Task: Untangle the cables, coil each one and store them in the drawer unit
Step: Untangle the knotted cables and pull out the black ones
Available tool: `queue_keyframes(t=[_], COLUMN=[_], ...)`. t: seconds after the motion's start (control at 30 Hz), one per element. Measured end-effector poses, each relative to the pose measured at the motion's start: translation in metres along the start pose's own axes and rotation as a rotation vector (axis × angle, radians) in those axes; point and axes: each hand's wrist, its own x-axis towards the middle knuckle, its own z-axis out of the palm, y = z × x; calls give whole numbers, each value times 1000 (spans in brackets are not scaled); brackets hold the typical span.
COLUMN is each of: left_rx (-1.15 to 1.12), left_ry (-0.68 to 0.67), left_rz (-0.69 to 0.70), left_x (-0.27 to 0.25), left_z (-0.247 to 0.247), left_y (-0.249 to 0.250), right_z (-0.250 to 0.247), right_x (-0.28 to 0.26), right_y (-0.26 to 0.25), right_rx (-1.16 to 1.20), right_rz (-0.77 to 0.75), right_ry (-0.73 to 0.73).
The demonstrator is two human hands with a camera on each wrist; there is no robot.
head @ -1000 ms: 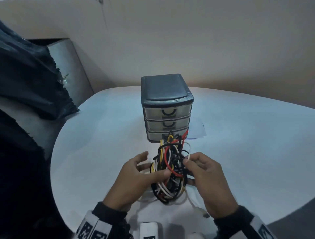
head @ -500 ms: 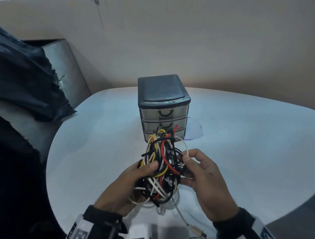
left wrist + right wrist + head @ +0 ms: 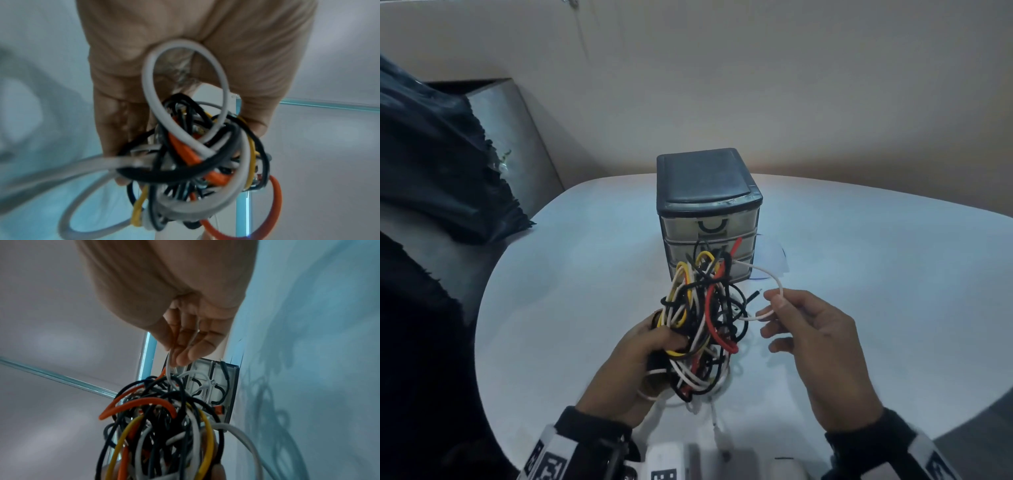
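Observation:
A tangle of black, white, yellow and red cables (image 3: 702, 318) hangs above the white table, held up by my left hand (image 3: 654, 346), whose fingers curl round the bundle (image 3: 191, 159). My right hand (image 3: 777, 305) is to its right and pinches a thin white cable (image 3: 774, 277) that loops out of the tangle; that white cable (image 3: 169, 369) runs between thumb and fingers. Behind the tangle stands the small dark drawer unit (image 3: 705, 192) with three drawers pushed in; the cables hide part of the lower two.
The round white table (image 3: 876, 291) carries a sheet of paper (image 3: 774, 263) right of the drawer unit. White cable ends and plugs (image 3: 719, 428) trail onto the near table edge. Dark cloth (image 3: 431, 164) lies over a seat at left.
My left hand has taken the whole tangle and lifted it. My right hand let go of the bundle, moved right and drew a white loop out of it.

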Motion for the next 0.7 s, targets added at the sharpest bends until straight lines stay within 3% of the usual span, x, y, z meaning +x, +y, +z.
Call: queue_keyframes(t=[0.13,0.33,0.47,0.6,0.7], left_rx=[-215,-454,-553,-686,-696], left_ry=[-15,-20,-95,-254,-375], left_rz=[-19,10,-59,-124,-127], left_x=[0,0,-1,-3,-1], left_z=[0,-3,-6,-12,-16], left_y=[-1,5,7,4,0], right_z=[0,5,8,6,2], right_x=[-3,-6,-3,1,3], right_y=[0,6,11,17,10], right_rx=[16,-142,-136,-76,73], right_rz=[-43,1,25,58,88], right_ry=[-73,-210,-156,-16,-71])
